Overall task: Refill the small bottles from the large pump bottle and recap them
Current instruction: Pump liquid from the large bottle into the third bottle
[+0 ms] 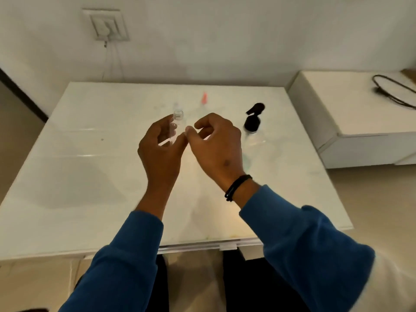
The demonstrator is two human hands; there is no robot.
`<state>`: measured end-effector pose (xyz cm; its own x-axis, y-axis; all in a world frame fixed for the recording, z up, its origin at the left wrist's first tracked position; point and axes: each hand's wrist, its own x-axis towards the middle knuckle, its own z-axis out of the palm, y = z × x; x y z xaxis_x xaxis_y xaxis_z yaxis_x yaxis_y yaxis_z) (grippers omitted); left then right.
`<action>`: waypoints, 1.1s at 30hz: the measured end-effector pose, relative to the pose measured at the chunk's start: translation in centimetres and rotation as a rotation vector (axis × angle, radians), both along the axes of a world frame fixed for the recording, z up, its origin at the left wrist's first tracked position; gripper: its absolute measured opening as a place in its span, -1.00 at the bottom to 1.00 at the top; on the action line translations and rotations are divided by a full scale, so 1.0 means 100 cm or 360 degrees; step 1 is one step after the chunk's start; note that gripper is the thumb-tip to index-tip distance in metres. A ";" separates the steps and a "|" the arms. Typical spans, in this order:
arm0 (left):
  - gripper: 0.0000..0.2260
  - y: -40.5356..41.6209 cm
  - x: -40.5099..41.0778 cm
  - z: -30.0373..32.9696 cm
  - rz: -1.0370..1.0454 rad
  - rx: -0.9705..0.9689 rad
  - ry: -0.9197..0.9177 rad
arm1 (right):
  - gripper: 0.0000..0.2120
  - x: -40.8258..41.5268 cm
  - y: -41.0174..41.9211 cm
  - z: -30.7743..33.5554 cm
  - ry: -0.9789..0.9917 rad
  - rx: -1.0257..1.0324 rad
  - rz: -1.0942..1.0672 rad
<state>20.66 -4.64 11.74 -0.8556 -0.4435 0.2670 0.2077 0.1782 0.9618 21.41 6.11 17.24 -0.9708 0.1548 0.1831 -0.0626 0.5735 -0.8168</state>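
Left hand [161,147] fingers [167,122] curl round an uncapped small clear bottle [176,122]. Right hand [217,149] fingers [202,124] are curled beside it; whether they hold anything, I cannot tell. Pump bottle [253,122] stands just right of them.

One head-worn view looks forward and down from the near edge of the desk [90,176], close above it, facing the far wall.

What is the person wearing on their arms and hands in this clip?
Both arms are in long blue sleeves that end at the wrists. The left hand and right hand are bare, with no gloves. The right wrist carries a thin black bracelet of what looks like doubled cord. No rings are visible.
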 end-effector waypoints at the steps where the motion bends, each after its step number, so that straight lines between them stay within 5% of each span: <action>1: -0.63 0.006 0.004 0.006 -0.0037 0.0010 0.0046 | -0.82 0.005 0.004 0.011 0.0046 -0.0033 0.0013; 5: -0.51 0.033 0.014 0.023 -0.0173 -0.0024 0.0178 | -0.86 0.015 0.021 0.046 0.0282 -0.0165 -0.0055; 13: -0.58 0.062 0.011 0.016 -0.0320 -0.0150 0.0171 | -0.90 -0.002 0.070 0.058 0.1018 -0.0639 -0.0547; 19: -0.57 0.068 0.007 0.003 -0.0427 -0.0171 0.0169 | -0.91 -0.014 0.094 0.011 0.1017 -0.0777 -0.0809; 33: -0.57 0.077 0.001 -0.005 -0.0458 -0.0248 0.0177 | -0.92 -0.044 0.091 -0.025 0.0751 -0.0891 -0.0373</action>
<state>20.76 3.06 11.29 -0.9016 -0.1344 0.4112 0.3730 0.2401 0.8962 17.01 15.22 14.73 -0.7399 0.5383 0.4033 -0.4043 0.1234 -0.9063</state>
